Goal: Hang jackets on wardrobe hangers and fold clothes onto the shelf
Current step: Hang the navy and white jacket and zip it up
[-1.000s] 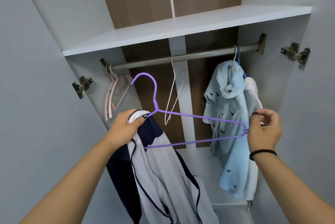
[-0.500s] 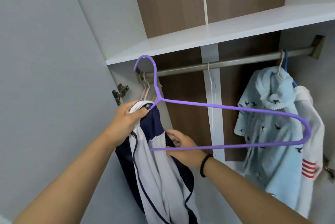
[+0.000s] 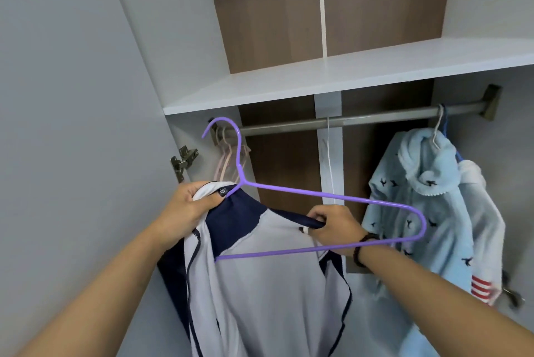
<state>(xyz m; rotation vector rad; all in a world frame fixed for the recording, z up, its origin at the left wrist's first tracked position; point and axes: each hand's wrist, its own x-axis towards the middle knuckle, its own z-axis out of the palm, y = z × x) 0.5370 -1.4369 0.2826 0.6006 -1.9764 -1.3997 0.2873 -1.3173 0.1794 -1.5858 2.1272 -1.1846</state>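
A white and navy jacket (image 3: 268,293) hangs in front of me, below a purple hanger (image 3: 326,197). My left hand (image 3: 187,209) grips the jacket's collar together with the hanger's left shoulder, just under its neck. My right hand (image 3: 335,226) pinches the jacket's navy edge and holds it up inside the hanger's loop, my wrist passing over the lower bar. The hanger's hook points up, in front of the left end of the wardrobe rail (image 3: 346,121).
A light blue bird-print jacket (image 3: 416,212) and a white garment with red stripes (image 3: 482,229) hang at the rail's right end. Pink hangers (image 3: 228,160) and a white hanger (image 3: 329,154) hang on the rail. Above runs a white shelf (image 3: 332,79). A door hinge (image 3: 183,158) juts out at left.
My right hand let go of the hanger's right end, came across to the jacket and now pinches its navy edge, spreading it. My view shifted left; the left hand kept its grip.
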